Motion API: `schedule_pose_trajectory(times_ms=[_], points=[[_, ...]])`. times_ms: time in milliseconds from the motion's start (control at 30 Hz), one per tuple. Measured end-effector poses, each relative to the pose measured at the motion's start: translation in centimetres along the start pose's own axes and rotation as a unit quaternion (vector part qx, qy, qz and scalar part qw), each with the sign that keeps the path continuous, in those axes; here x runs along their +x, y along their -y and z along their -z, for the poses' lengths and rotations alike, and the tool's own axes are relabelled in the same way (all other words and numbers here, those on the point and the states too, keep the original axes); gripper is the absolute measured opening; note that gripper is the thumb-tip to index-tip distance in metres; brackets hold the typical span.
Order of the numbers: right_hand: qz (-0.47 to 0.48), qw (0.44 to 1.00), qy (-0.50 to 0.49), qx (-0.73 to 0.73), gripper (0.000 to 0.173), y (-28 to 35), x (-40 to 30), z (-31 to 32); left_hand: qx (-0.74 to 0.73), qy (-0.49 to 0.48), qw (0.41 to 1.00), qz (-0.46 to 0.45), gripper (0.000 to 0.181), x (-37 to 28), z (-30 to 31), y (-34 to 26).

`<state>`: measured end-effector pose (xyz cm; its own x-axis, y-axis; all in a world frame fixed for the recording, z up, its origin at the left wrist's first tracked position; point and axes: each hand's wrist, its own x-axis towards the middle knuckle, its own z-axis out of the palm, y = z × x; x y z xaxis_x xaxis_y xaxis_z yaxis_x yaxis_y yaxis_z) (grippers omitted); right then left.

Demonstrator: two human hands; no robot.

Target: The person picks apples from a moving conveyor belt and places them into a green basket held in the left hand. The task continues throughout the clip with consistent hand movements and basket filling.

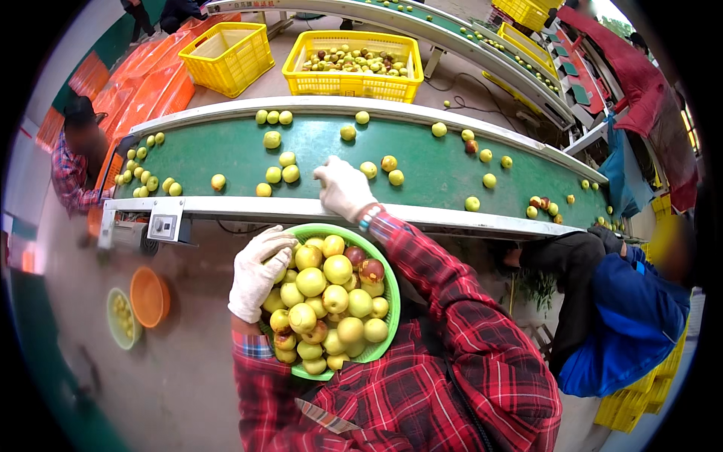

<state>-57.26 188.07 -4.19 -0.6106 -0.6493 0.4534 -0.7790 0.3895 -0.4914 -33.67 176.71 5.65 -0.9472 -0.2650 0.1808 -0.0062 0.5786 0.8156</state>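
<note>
A green plastic basket [392,316], heaped with yellow-green jujubes [310,281], some with reddish-brown patches, rests against my body. My left hand [257,277], in a white glove, holds its left side, fingers lying over the rim and the outermost fruit. Above the green conveyor belt [316,135] my right hand [345,189] reaches out, also gloved, with fingers partly curled. Whether anything is inside those fingers is hidden from view. Just left of them lie a few loose jujubes [290,173]; another jujube [368,170] sits to their right.
White side rails [271,204] border the belt, with a control box [164,226] at the near left. Beyond stand yellow crates [353,85]. Co-workers sit at the left end [79,158] and close on my right [615,327]. An orange basin [149,298] is on the floor.
</note>
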Motion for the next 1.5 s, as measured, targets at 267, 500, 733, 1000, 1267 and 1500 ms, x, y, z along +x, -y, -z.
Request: schedule_pose_trajectory(times_ms=[267,500,733,1000,1267,1500], points=[[-0.073,0.982,0.112,-0.131,0.020,-7.1,-1.9,6.1,-0.010,-0.017,0.999,-0.045,0.017,0.6,-3.0,-0.3],[-0.246,0.923,0.280,0.094,0.025,-9.2,5.3,8.4,0.019,-0.035,0.998,-0.054,0.017,0.4,-4.6,-0.3],[-0.154,0.912,-0.220,0.310,0.053,-17.2,21.0,14.0,0.017,-0.023,0.999,-0.034,0.018,0.9,-5.2,0.1],[-0.229,0.928,-0.196,0.217,0.052,-18.6,5.7,9.0,0.000,-0.010,1.000,-0.017,0.021,1.0,-5.9,0.5],[-0.336,0.902,-0.267,-0.045,0.029,-28.3,-7.4,14.0,-0.005,0.008,1.000,-0.016,0.022,1.2,-6.6,0.2],[-0.199,0.953,-0.048,-0.222,0.014,-26.0,-4.2,13.3,-0.012,-0.005,1.000,-0.009,0.020,1.1,-7.4,-0.1]])
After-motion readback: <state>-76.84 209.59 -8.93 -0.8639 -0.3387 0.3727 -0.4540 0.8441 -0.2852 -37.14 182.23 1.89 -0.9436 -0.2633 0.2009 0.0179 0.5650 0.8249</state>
